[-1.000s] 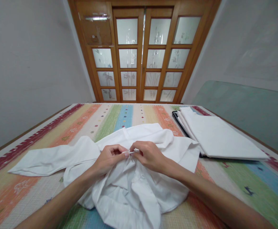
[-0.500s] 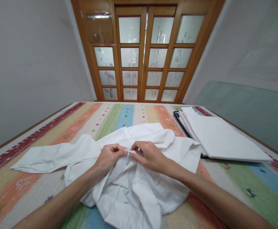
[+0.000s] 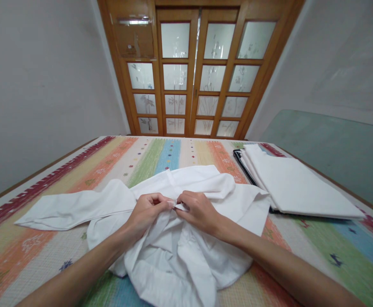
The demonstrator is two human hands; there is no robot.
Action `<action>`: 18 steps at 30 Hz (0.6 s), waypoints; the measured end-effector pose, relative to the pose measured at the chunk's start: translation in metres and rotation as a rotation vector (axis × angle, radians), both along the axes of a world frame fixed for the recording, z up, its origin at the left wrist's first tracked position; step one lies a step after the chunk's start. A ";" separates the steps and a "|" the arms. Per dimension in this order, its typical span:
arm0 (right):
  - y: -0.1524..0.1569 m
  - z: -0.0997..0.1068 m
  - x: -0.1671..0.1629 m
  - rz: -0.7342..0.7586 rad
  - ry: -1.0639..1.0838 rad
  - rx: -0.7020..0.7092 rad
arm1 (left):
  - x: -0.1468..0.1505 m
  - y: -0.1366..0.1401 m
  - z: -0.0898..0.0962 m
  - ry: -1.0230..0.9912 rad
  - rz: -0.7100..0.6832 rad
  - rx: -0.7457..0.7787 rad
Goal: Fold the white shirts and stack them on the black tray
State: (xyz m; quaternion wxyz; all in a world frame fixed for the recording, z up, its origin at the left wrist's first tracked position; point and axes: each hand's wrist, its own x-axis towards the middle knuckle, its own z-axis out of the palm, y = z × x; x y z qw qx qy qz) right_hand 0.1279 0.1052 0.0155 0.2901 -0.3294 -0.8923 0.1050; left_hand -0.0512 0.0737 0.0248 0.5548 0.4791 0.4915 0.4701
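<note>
A crumpled white garment [image 3: 180,251], long-sleeved and looking like a shirt, lies bunched in front of me. One sleeve [image 3: 74,209] stretches out flat to the left. My left hand [image 3: 150,213] pinches a bit of its cloth between thumb and fingers near the middle. Close against it, my right hand [image 3: 197,211] pinches a small fold of the same cloth, fingertips almost touching the left ones. The exact detail between the fingertips, such as a button, is too small to make out.
A stack of folded white cloth [image 3: 304,183], with a dark piece [image 3: 246,168] under it, lies at the right. A striped, colourful cloth [image 3: 154,160] covers the table. Behind stands a wooden door [image 3: 191,98] with glass panes; a pale green panel [image 3: 327,145] is at right.
My right fingers have shifted slightly on the cloth and curled in closer, turning up a small white fold. My left hand has moved very little. The garment lies nearly the same.
</note>
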 end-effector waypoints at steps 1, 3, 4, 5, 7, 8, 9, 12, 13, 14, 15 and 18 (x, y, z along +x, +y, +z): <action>0.000 -0.001 0.000 0.001 -0.003 -0.001 | 0.001 -0.001 0.001 -0.003 -0.002 0.004; 0.000 0.000 0.000 0.004 0.014 -0.018 | 0.002 -0.001 0.002 0.005 0.008 0.001; 0.000 0.001 0.000 0.008 0.031 -0.030 | 0.002 -0.001 0.002 0.010 0.016 -0.002; 0.000 0.003 -0.001 0.013 0.049 -0.044 | 0.002 -0.001 0.001 0.012 0.023 -0.007; -0.001 0.007 -0.001 0.027 0.083 -0.080 | 0.002 0.000 0.000 0.013 0.032 -0.017; -0.001 0.009 -0.001 0.033 0.095 -0.096 | 0.002 0.001 -0.001 0.014 0.036 -0.022; -0.001 0.011 -0.001 0.038 0.102 -0.109 | 0.002 0.001 -0.001 0.016 0.038 -0.028; -0.001 0.014 0.000 0.047 0.105 -0.133 | 0.001 0.001 0.001 0.025 0.029 -0.020; -0.001 0.015 0.000 0.051 0.102 -0.137 | 0.001 0.000 0.002 0.031 0.024 -0.003; 0.000 0.014 0.000 0.055 0.099 -0.140 | 0.001 0.000 0.003 0.041 0.018 0.018; 0.000 0.014 0.000 0.059 0.094 -0.144 | 0.001 0.000 0.005 0.055 0.011 0.041; 0.000 0.013 0.000 0.066 0.083 -0.154 | 0.001 0.001 0.007 0.105 -0.017 0.103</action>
